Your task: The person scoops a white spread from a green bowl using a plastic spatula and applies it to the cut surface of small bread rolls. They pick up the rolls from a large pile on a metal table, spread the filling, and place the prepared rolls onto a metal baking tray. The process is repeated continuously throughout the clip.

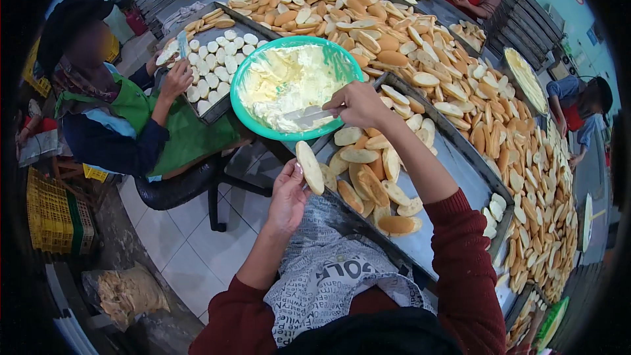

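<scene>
My left hand [289, 196] is closed around an oval slice of bread [309, 167], its pale cut face turned upward, just below a green basin [240, 108]. Pale yellow cream [276, 85] coats the inside of that basin. In my right hand [358, 104] is a spreading knife [305, 117], whose flat blade dips into the cream near the basin's lower side. Beneath my right forearm, a metal tray [453, 207] bears a heap of bread slices [368, 184], and a few cream-coated slices [493, 213] lie at its right end.
A long pile of bread slices [427, 59] covers the table beyond. To the left, a co-worker in a green apron [131, 108] spreads slices over a tray of coated pieces [213, 69]. Other people work at the far side and right. Yellow crates [56, 217] stand at the left.
</scene>
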Available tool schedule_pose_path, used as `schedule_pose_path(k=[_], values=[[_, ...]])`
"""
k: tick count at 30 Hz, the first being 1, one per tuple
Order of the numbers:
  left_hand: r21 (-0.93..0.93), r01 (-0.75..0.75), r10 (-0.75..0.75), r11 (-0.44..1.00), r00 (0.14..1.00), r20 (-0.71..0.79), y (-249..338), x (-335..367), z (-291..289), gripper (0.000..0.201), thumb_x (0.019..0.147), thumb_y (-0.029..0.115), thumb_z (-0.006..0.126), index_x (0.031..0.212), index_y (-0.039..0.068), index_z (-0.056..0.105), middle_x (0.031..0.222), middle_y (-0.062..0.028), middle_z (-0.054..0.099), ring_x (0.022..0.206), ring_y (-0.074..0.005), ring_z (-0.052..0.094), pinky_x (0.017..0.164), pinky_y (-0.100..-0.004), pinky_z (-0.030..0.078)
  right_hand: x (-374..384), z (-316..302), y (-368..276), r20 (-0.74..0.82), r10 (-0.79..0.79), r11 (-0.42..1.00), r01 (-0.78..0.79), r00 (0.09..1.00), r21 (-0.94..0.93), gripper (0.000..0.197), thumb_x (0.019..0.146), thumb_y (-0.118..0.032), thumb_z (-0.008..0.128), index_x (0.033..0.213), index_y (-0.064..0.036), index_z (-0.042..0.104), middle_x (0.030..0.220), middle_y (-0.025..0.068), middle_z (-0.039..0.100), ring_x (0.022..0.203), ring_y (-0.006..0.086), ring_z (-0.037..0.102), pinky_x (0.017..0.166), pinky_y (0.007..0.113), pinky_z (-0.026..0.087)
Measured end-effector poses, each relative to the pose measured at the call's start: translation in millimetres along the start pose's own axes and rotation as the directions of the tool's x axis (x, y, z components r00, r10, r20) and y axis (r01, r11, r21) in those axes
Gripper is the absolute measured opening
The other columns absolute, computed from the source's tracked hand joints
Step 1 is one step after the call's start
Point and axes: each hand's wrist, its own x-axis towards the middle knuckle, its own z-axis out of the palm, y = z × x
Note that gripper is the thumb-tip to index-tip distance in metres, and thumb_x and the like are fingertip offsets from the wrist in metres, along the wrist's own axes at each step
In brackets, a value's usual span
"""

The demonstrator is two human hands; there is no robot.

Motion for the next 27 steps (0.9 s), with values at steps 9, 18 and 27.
schedule_pose_path(k=[9,18,27], values=[[-0.055,-0.031,0.032,0.998,0.999,0.008,5.4,7.5,-2.4,0.034,0.095,0.020,0.050,0.123,0.001,0.046,0.114,-0.0092,0.058,0.105,-0.0179,0.057,0.091,-0.0315,0.048,-22.4,-15.0,11.9,0.231,0.436,0.634,-0.479,0.870,0.607,0.026,0.080,-0.005,0.061,0.104,0.0016,0.067,0.070,0.0030,0.065,0.055,0.0069,0.050,0.053,0.022,0.040],[-0.098,0.103,-0.082,0.990,0.977,0.195,0.1,33.5,30.3,0.037,0.095,0.021,0.049,0.127,0.002,0.044,0.121,-0.0085,0.053,0.111,-0.0177,0.054,0.094,-0.0311,0.046,-149.9,-4.8,-29.4,-0.286,0.394,0.711,-0.092,0.873,0.697,0.034,0.082,0.008,0.054,0.112,-0.0036,0.065,0.091,0.0055,0.061,0.072,0.0101,0.053,0.063,0.023,0.045],[-0.125,0.278,-0.240,0.952,0.937,0.256,-20.6,37.5,79.0,0.035,0.092,0.020,0.055,0.122,0.004,0.048,0.114,-0.0066,0.056,0.103,-0.0159,0.057,0.085,-0.0278,0.050,-201.8,22.8,-52.7,-0.611,0.364,0.920,-0.171,0.703,0.352,0.053,0.073,0.018,0.052,0.112,-0.0145,0.067,0.095,0.0069,0.059,0.076,0.0145,0.056,0.068,0.024,0.045]])
